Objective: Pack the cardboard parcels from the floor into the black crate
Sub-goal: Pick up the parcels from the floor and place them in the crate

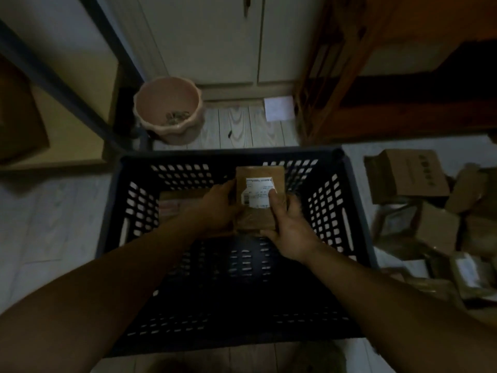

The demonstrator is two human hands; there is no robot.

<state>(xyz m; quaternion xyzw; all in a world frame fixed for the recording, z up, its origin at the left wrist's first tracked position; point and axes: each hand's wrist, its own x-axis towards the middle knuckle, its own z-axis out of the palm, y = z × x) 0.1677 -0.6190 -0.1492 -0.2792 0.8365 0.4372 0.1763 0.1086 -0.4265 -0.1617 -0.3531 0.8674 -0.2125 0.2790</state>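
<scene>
A black perforated crate (357, 200) stands on the floor right below me. Inside it, toward the far side, both hands hold a flat cardboard parcel (265, 175) with a white shipping label. My left hand (215, 208) grips its left edge. My right hand (289, 227) holds its near right corner, thumb pressed on the label. Another parcel (174, 203) lies in the crate at the far left, partly hidden by my left hand. A heap of cardboard parcels (435, 211) lies on the floor to the right of the crate.
A pink scalloped pot (169, 111) stands beyond the crate at the left, beside a dark metal shelf post (80, 95). A wooden rack (376, 76) rises at the back right. White cabinet doors (215, 36) are straight ahead. A white paper (279, 107) lies on the floor.
</scene>
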